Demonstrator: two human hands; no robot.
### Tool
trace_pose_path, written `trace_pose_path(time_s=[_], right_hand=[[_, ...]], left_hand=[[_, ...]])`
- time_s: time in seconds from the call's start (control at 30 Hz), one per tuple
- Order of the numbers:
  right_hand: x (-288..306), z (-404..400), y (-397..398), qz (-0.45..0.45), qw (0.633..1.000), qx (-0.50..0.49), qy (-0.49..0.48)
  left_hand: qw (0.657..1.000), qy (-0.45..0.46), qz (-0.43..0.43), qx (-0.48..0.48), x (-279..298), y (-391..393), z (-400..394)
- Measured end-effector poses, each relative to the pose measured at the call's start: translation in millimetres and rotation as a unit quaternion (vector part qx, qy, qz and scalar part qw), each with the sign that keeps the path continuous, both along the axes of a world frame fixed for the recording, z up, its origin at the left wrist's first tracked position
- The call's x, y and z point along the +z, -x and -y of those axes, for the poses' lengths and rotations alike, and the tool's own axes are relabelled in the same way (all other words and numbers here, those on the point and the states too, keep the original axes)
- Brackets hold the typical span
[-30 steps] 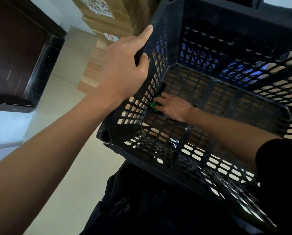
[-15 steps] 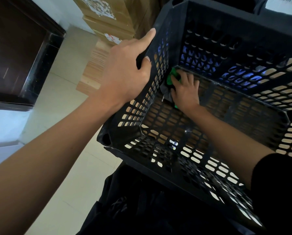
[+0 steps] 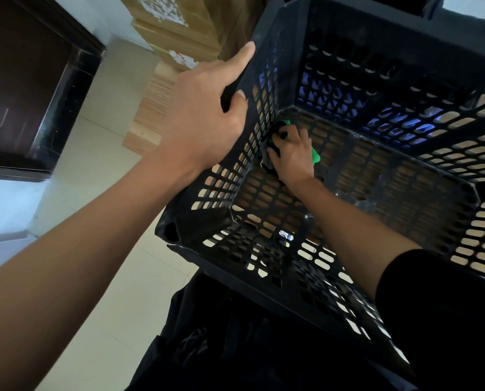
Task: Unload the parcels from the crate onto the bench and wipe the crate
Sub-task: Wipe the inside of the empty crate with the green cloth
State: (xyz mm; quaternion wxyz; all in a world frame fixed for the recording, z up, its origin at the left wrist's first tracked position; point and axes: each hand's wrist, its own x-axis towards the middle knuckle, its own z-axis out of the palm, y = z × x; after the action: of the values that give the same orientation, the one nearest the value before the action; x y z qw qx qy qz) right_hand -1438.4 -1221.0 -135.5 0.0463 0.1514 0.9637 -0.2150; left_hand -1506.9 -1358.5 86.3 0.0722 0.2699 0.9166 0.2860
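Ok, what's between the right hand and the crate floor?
A green and grey cloth, pressed under the right hand against the crate floor by the left wall, seen in the head view.

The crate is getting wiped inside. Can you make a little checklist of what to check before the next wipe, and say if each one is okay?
1. Crate emptied of parcels: ok, only the cloth and hand show inside.
2. Left hand steadies the crate: ok, it grips the left wall's rim.
3. Right hand has the green cloth: ok, pressed on it at the floor's far left corner.
4. Rest of floor wiped: cannot tell, though pale specks show mid-floor.
5. Crate sits steady: cannot tell, its support is hidden.
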Motion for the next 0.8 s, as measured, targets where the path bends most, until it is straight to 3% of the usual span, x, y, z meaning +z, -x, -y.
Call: trace_pose_path(time_s=[0.47,0.8], right_hand=[[-14.9,16.3,-17.7,-0.102,0.985,0.062,0.127],[-12.0,36.5,-42.6,-0.069,0.967,0.207,0.134]], left_hand=[[1.000,-0.004,-0.006,-0.008,0.2,0.5,-0.6],[1.000,-0.007,-0.004,-0.008,-0.8,2.1,0.0]])
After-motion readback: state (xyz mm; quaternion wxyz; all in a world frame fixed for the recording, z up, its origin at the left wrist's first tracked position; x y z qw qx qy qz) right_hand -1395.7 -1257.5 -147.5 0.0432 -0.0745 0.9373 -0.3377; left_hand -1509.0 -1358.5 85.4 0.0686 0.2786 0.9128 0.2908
